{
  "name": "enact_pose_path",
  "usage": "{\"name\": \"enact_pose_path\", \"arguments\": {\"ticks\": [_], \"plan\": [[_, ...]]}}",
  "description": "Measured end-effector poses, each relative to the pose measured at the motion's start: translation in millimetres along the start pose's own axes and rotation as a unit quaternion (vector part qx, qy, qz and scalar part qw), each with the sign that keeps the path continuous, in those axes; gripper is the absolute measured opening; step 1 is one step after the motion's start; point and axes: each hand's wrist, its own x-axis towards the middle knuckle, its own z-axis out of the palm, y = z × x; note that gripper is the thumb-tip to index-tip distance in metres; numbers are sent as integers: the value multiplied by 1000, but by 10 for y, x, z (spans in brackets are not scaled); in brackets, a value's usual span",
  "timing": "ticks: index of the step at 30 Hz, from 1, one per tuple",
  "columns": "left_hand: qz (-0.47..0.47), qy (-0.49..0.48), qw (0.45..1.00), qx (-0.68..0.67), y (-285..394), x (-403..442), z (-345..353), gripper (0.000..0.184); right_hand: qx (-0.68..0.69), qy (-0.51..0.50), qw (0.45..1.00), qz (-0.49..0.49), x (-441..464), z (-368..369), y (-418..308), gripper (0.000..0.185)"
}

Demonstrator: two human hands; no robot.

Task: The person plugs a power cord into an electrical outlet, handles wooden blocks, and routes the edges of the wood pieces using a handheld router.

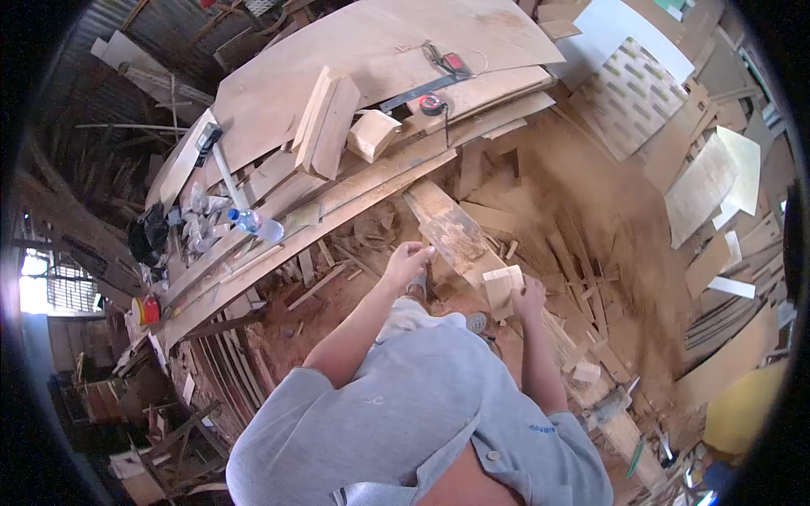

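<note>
My right hand (529, 297) is closed on the edge of a small pale wood block (502, 285), which is above a long worn plank (451, 228). To the left, my left hand (409, 261) is raised in front of my body, its thumb and fingertips brought together near the plank's edge. Whatever its fingers pinch, if anything, is too small to make out. Another small wood block (586, 371) lies farther down to the right on the plank.
A workbench (278, 110) beyond my hands bears an angled wood piece (326, 122), a wood block (374, 135), a tape measure (431, 104), a square (413, 94) and a plastic bottle (256, 224). Sawdust and offcuts cover the floor. Sheets (629, 97) lie at right.
</note>
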Motion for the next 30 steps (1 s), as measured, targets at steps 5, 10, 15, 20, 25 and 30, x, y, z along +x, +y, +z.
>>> {"name": "enact_pose_path", "arguments": {"ticks": [5,10,15,20,25,30], "plan": [[47,67,996,-26,29,229,-569,65,-97,7,994,-50,-361,-267,-807,124],[203,176,960,77,533,372,-1069,47,-179,-54,982,42,-230,-163,-1046,148],[309,280,893,169,1528,598,-1713,44,-235,20,972,9,-240,140,-795,150],[309,362,803,359,2253,1142,-2236,78,-209,17,975,71,-243,158,-1110,156],[202,377,777,462,2617,1647,-2394,120,-276,84,956,56,-268,300,-1071,168],[135,330,804,476,2756,1790,-2376,128,-245,72,964,74,-121,440,-719,155]]}}
